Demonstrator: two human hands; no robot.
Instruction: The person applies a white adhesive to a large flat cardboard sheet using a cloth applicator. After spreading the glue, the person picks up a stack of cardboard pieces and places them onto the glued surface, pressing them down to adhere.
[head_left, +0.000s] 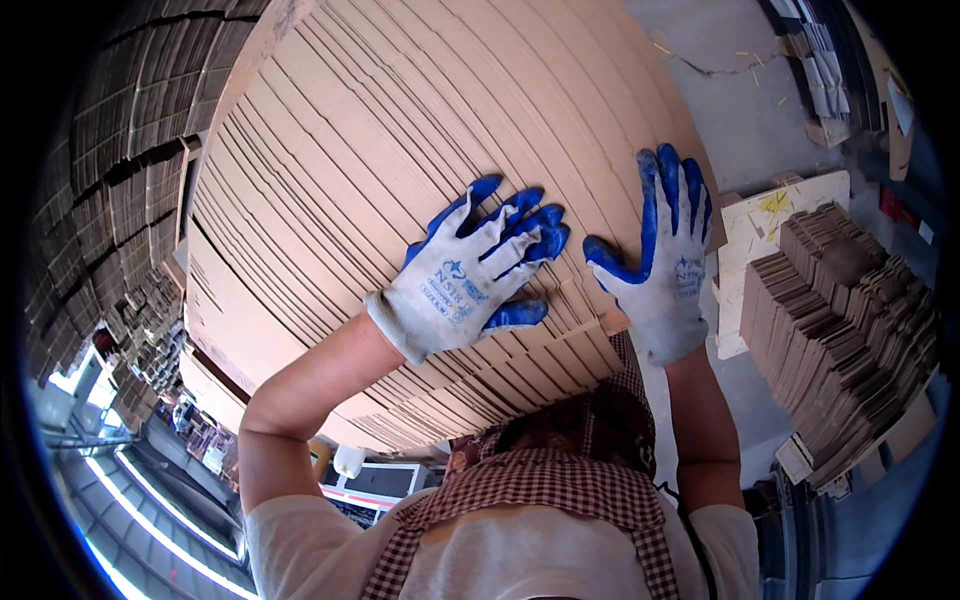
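Note:
Flat brown cardboard sheets (330,130) lie overlapping like shingles in a broad pile in front of me. My left hand (470,265), in a white work glove with blue-coated fingers, rests on the middle of the pile with its fingers spread and slightly bent. To its right, my right hand (665,255) wears the same kind of glove. Its fingers point away from me and its thumb sticks out to the left, over the pile's right edge. Neither hand holds anything that I can see. The palms are hidden.
At the right, a stack of smaller cardboard pieces (840,330) stands beside a pale wooden board (790,215) with yellow scraps on it. Tall cardboard stacks (110,160) rise along the left. Grey floor (735,110) with a crack shows at the upper right.

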